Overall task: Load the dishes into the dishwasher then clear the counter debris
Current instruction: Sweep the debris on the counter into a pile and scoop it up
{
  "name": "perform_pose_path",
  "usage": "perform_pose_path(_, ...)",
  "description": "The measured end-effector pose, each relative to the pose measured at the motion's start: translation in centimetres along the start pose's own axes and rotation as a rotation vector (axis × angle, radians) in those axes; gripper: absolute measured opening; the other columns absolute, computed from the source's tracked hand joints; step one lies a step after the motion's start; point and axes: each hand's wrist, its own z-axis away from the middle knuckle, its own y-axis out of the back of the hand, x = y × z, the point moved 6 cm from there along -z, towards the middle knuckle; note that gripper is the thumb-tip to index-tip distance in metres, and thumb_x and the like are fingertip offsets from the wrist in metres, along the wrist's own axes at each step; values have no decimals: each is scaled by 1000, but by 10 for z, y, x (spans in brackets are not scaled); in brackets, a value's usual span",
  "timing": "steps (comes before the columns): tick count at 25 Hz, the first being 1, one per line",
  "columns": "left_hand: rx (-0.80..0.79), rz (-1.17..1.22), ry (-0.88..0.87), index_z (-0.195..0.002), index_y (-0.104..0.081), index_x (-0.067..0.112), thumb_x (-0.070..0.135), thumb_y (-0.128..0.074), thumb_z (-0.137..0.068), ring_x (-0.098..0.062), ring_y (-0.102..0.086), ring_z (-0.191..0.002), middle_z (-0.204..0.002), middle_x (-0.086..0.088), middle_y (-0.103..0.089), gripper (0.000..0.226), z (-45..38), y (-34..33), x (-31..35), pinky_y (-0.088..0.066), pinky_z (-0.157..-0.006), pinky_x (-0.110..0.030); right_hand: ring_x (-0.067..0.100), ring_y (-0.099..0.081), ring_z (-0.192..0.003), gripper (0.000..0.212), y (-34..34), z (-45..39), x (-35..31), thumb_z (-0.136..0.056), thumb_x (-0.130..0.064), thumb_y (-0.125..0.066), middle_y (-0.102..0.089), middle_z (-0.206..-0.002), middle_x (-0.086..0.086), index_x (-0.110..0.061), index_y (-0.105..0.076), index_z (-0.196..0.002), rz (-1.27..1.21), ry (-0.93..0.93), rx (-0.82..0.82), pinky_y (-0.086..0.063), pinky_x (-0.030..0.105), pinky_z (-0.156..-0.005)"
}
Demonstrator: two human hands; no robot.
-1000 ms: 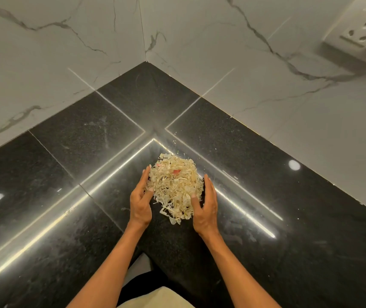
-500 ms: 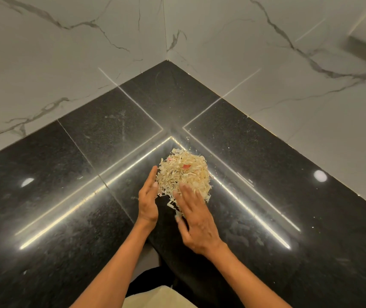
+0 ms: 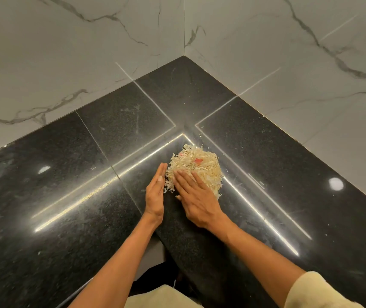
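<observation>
A heap of pale shredded debris [image 3: 199, 166] with a few red bits lies on the black granite counter [image 3: 77, 185] near the inner corner. My left hand [image 3: 155, 192] stands on its edge with straight fingers against the heap's left side. Flat and with fingers straight, my right hand [image 3: 196, 196] rests on the near part of the heap, covering its front edge. A few loose shreds lie around the heap.
White marble walls [image 3: 66, 52] meet in a corner behind the counter. The counter's front edge forms an inner corner just below my wrists, with the floor and my clothing visible beneath.
My right hand has moved from the heap's right side to lie flat on its near front. The left hand has stayed at the left side. The camera has shifted left.
</observation>
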Motion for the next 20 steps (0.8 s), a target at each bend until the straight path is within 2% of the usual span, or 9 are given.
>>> perform_pose_path(3,26,26,13,-152,-35,9,19,-31,-108,-5,-40,-141,-153,1,-45,45,1,1,-2,-28,-119,-28,22,-2,-155,61,-10,-3,-29,-105,-32,-34,-11,-166,12,-6,-20,-158,20,70,-15,6,42,-126)
perform_pose_path(7,69,106,41,-153,-32,9,17,-26,-109,-7,-43,-139,-152,-3,-46,46,-1,7,-1,-28,-119,-29,26,-7,-153,57,-11,-13,-20,-105,-33,-29,-20,-163,16,-3,-32,-154,98,-25,-20,10,43,-124)
perform_pose_path(9,54,95,32,-153,-33,9,19,-28,-108,-7,-43,-139,-151,-1,-48,46,-1,5,-2,-26,-121,-32,26,-9,-154,55,-2,-13,-12,-104,-30,-34,-22,-163,15,-3,-34,-153,57,-45,26,6,43,-125)
perform_pose_path(12,41,39,-13,-151,-36,9,25,-36,-104,-7,-43,-139,-150,0,-49,49,-1,-2,-2,-25,-122,-34,27,-16,-154,55,21,-8,6,-100,-22,-45,-28,-161,16,-1,-38,-151,-83,-117,183,-8,46,-126)
perform_pose_path(16,44,3,-49,-145,-46,12,28,-46,-95,-11,-46,-138,-147,-3,-53,52,-7,-9,-1,-29,-120,-39,29,-40,-142,51,42,5,50,-93,-11,-55,-44,-153,16,0,-50,-143,-309,-258,400,-30,41,-120)
perform_pose_path(18,54,-8,-74,-140,-51,15,26,-48,-94,-13,-48,-137,-144,-3,-56,47,-13,-8,4,-31,-120,-41,28,-45,-135,52,48,10,76,-89,-6,-58,-48,-149,15,-1,-53,-140,-396,-362,472,-33,33,-116)
perform_pose_path(20,67,-34,-104,-137,-54,19,25,-47,-94,-12,-48,-137,-143,-1,-56,44,-22,-9,13,-32,-119,-38,23,-43,-137,53,55,14,108,-91,-9,-57,-49,-149,12,-3,-51,-143,-434,-505,517,-31,31,-117)
